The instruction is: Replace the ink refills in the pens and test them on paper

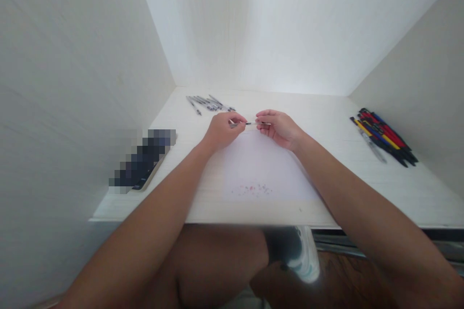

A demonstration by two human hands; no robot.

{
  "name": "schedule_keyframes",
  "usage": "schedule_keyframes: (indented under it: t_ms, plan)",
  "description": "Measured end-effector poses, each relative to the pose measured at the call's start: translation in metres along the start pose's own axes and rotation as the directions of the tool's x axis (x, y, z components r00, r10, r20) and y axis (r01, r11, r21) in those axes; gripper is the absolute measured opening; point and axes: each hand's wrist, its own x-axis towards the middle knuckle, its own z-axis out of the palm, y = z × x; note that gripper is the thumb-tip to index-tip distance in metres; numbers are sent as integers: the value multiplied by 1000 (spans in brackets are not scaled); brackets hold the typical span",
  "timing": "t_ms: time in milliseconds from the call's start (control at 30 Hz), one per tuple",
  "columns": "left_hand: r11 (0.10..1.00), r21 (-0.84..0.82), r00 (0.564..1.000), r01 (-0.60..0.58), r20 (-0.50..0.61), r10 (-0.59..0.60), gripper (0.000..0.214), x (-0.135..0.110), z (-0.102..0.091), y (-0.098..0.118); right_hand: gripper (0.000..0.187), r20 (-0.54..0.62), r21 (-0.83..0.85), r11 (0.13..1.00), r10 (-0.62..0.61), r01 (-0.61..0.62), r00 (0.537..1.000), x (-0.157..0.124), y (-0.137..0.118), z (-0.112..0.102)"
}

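Over the far part of a white paper sheet (268, 169), my two hands meet at a thin pen (253, 123) lying level between them. My left hand (225, 129) pinches its left part, with a dark piece showing at the fingertips. My right hand (277, 128) grips the clear right part between thumb and fingers. I cannot tell whether the pen is whole or in two parts. Just beyond my left hand lies a group of clear pens (210, 103) with dark tips. Small dark and reddish specks (253, 188) are scattered near the sheet's front edge.
A pile of red, blue, yellow and black pens (384, 135) lies at the right, a clear pen (373, 146) beside it. A phone (147, 178), partly blurred out, rests at the left. Pale walls enclose the white table (203, 210) on three sides.
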Motion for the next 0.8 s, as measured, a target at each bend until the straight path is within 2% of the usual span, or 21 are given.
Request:
schedule_keyframes:
  t_ms: [200,367,567,667,800]
  plan:
    - [1000,28,999,-9,40,8,18,-1,2,0,15,22,27,999,-29,28,999,2,3,-2]
    - [995,101,999,15,44,-19,19,0,2,-1,16,-61,114,993,-5,12,998,6,3,-3]
    - [989,145,1000,17,15,-20,21,3,-4,-5,24,-148,130,991,0,19,989,13,3,-8]
    - [986,111,993,120,7,-122,24,6,-12,-4,25,-168,129,992,5,17,986,14,3,-11]
    - [945,34,945,325,34,-326,29,6,-18,-1,18,-172,77,997,-14,28,985,14,5,-11]
